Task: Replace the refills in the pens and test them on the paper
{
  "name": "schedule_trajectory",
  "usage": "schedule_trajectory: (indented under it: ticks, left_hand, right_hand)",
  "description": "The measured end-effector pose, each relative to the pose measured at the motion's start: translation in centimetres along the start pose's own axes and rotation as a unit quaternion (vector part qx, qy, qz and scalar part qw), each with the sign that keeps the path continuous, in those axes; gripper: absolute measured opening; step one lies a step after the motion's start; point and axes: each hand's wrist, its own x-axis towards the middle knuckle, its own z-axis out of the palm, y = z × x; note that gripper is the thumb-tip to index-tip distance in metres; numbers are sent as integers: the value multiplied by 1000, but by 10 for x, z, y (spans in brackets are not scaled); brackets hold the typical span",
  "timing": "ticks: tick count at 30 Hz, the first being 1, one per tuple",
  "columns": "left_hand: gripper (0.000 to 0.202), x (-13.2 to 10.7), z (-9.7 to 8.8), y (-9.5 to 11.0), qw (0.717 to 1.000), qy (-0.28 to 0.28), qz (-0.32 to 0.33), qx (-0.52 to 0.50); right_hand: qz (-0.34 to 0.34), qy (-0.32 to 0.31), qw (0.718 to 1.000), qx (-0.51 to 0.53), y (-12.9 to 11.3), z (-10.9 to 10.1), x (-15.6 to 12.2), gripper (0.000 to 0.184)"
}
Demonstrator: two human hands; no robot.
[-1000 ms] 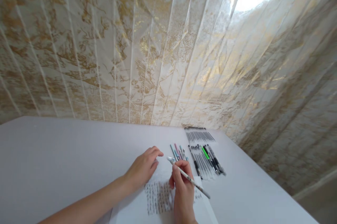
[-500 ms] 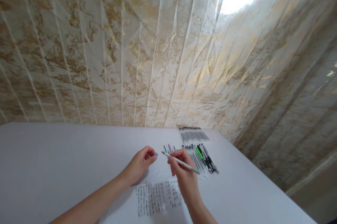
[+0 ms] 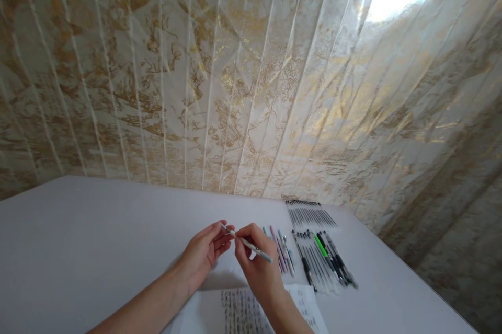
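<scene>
A slim white pen (image 3: 250, 245) with a grey rear end slants up to the left between my hands, above the table. My right hand (image 3: 257, 263) grips its barrel with thumb and fingers. At the front end of the pen is my left hand (image 3: 204, 250), its thumb and forefinger closed about that end and the other fingers loosely curled. Whether a cap sits on that end is too small to tell. Below my hands lies a sheet of paper (image 3: 207, 308) with handwritten lines, partly covered by my right forearm.
Right of my hands lie several pastel pens (image 3: 282, 250), then black pens (image 3: 341, 261), a green pen (image 3: 319, 245) and thin refills (image 3: 317, 266). A row of black-capped refills (image 3: 314, 216) lies farther back. Patterned curtain (image 3: 196, 88) hangs behind the white table (image 3: 98, 240).
My left hand, which held a small greyish piece apart from the pen, now meets the pen's front end. The head view has shifted left, revealing more of the pastel pens.
</scene>
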Motion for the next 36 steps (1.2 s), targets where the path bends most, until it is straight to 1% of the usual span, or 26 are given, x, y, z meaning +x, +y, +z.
schedule_trajectory:
  ticks: [4, 8, 11, 15, 17, 21, 23, 24, 26, 27, 28, 30, 31, 32, 33, 35, 36]
  left_hand:
    - [16, -9, 5, -1, 1000, -15, -8, -14]
    - [15, -9, 5, 1, 1000, 1, 0, -16]
    - [15, -9, 6, 0, 1000, -1, -1, -14]
    - [17, -14, 9, -3, 1000, -25, -9, -4]
    - [17, -17, 9, -5, 999, -36, -9, 0]
    - [16, -19, 7, -5, 999, -48, -13, 12]
    - [13, -22, 7, -6, 997, -68, -17, 40]
    - [14, -24, 8, -6, 993, -92, -17, 68]
    - [25, -27, 9, -7, 978, -144, -5, 152]
    - [32, -27, 9, -8, 966, -161, 8, 200]
    - [39, -27, 9, -9, 955, -166, 23, 244]
    - [46, -22, 5, -10, 941, -143, 47, 303]
    - [47, -19, 3, -9, 939, -127, 54, 316]
    - [47, -14, 0, -9, 938, -112, 59, 322]
    - [46, -10, -4, -8, 939, -97, 67, 322]
    - [42, -2, -9, -7, 942, -68, 84, 317]
    - [41, 2, -11, -7, 943, -59, 93, 314]
  right_hand:
    - [-5, 2, 1000, -15, 0, -4, -5, 7]
    - [-44, 28, 997, -49, -3, -9, -7, 8]
    - [-48, 15, 998, -48, -3, -9, -8, 7]
    - [-47, -15, 999, -5, 0, -6, -7, 8]
    - [-53, -13, 999, 1, 1, -6, -7, 9]
    - [-67, -5, 997, -24, 0, -7, -7, 13]
    - [-55, -8, 998, -37, -1, -8, -7, 15]
    - [-41, -10, 998, -43, -2, -9, -5, 15]
    - [-7, -7, 999, -53, -3, -17, 1, 16]
    - [12, -3, 998, -60, -3, -25, 7, 18]
    - [32, 1, 997, -75, -2, -36, 13, 19]
    - [84, -1, 988, -131, 3, -71, 23, 21]
    - [113, -13, 975, -190, 8, -93, 27, 22]
    - [139, -25, 956, -256, 15, -117, 28, 23]
    - [176, -30, 927, -331, 24, -141, 26, 25]
    - [266, -31, 849, -455, 47, -187, 16, 26]
    - [315, -29, 816, -484, 60, -206, 9, 26]
